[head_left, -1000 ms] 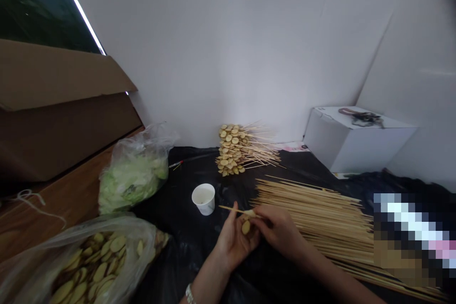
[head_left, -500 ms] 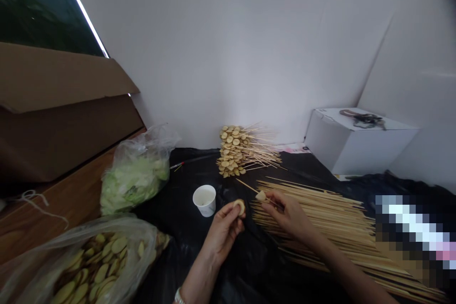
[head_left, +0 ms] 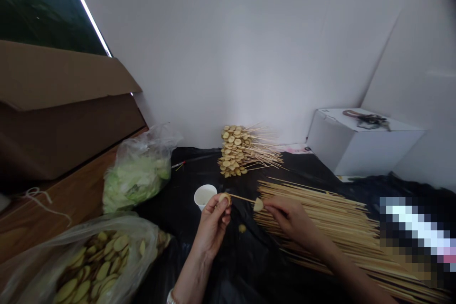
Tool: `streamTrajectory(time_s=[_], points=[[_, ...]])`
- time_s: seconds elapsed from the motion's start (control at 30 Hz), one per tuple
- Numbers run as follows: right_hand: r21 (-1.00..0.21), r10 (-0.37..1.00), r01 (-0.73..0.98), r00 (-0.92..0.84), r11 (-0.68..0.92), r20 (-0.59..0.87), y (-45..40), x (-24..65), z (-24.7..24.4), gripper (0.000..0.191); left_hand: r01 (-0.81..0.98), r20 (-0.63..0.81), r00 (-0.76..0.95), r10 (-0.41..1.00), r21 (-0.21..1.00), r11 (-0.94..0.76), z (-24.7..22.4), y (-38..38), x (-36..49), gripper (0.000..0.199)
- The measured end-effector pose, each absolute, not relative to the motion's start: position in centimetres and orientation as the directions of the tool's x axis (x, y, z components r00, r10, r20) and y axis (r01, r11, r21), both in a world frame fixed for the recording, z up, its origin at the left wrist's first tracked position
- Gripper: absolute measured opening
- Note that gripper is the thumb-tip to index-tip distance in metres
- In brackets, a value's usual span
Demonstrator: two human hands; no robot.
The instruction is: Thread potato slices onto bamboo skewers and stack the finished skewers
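Observation:
My left hand (head_left: 214, 222) pinches a round potato slice (head_left: 225, 198) just right of the white paper cup (head_left: 205, 195). My right hand (head_left: 290, 218) is closed on a thin wooden skewer (head_left: 242, 197), which points left and meets the slice in my left hand. Another slice (head_left: 258, 204) sits on that skewer, against my right fingertips. Beneath my right hand and forearm lies a wide spread of bare skewers (head_left: 335, 228). A small slice (head_left: 242, 229) rests on the black sheet between my hands.
Skewered slices (head_left: 233, 149) are piled by the wall. On the left are a bag of sliced potatoes (head_left: 103, 266), a bag of pale green vegetables (head_left: 138, 178) and a cardboard box (head_left: 64, 137). A white box (head_left: 366, 145) stands at the right.
My left hand has moved left towards the cup. The skewer tip now meets its slice, and the skewer lies flatter. A small slice now shows on the sheet between my hands.

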State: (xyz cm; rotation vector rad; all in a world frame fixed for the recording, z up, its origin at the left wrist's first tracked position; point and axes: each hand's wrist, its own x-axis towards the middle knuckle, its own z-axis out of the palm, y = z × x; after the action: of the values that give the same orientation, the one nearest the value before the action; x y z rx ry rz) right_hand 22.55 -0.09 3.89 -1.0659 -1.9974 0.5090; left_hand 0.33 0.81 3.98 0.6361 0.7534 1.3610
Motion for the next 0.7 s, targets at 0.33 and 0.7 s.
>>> streamTrajectory(time_s=[0.33,0.7], points=[[-0.610,0.815,0.542,-0.350,0.579,0.462,-0.39,22.52,3.94,0.025,-0.649,-0.097,0.049,0.994,0.754,0.105,4.38,0.80,0.19,0.024],[-0.575,0.802,0.562,-0.360,0.595,0.478,-0.32,22.69,3.89,0.024,-0.670,-0.094,-0.008,0.996,0.739,0.064,4.31,1.28,-0.34,0.023]])
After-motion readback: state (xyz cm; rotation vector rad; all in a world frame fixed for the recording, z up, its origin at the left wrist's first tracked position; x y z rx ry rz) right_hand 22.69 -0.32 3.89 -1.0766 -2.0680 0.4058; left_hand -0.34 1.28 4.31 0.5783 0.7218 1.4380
